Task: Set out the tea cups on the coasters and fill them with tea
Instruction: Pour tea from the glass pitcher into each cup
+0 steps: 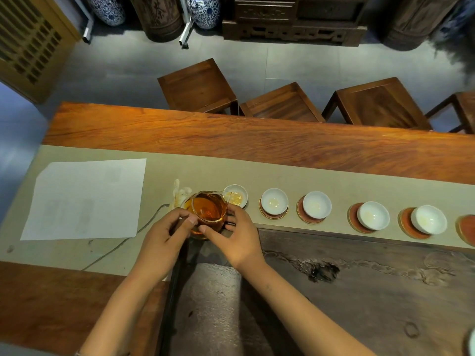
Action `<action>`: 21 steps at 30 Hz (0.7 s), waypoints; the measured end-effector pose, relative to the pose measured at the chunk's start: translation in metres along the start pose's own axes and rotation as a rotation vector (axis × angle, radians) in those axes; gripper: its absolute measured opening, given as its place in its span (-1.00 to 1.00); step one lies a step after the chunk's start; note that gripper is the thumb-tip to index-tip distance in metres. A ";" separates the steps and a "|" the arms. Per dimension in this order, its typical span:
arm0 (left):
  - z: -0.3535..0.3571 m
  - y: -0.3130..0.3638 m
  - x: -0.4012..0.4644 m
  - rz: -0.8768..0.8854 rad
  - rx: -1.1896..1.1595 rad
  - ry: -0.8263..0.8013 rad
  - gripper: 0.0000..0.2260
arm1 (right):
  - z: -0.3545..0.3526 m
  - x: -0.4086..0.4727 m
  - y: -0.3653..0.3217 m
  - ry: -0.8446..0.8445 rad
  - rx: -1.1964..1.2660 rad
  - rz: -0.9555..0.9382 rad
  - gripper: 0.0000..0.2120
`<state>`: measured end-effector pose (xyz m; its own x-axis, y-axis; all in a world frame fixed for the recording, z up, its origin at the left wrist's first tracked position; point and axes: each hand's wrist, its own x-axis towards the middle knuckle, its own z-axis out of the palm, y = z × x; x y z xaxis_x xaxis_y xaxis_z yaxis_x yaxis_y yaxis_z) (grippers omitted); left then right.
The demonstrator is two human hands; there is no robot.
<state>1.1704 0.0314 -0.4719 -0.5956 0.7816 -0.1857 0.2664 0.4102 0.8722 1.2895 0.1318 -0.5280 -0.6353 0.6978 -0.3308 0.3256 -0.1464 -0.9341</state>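
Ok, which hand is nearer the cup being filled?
Right. The right hand sits just below the cup, beside the pitcher; the left hand is on the pitcher's far side.

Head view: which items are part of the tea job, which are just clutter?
In the job:
- glass pitcher of tea, held by left hand and right hand
- five white cups
- coasters, one at far right without a cup

Lying about:
- paper sheet
- crumpled cloth
- stools
- cable
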 end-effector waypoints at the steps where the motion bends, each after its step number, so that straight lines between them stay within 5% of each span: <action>1: 0.000 0.001 0.000 -0.002 -0.002 0.000 -0.76 | 0.000 0.000 0.000 0.000 -0.002 -0.003 -0.42; 15: 0.000 0.001 0.002 0.015 0.008 -0.012 -0.70 | 0.001 0.001 0.003 0.013 -0.020 -0.009 -0.36; 21: 0.000 0.000 0.002 0.008 -0.002 -0.008 -0.82 | 0.002 0.002 0.004 0.016 -0.015 0.002 -0.35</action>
<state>1.1688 0.0333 -0.4721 -0.5877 0.7882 -0.1824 0.2693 0.4031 0.8746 1.2885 0.1311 -0.5326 -0.6230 0.7090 -0.3305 0.3378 -0.1373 -0.9312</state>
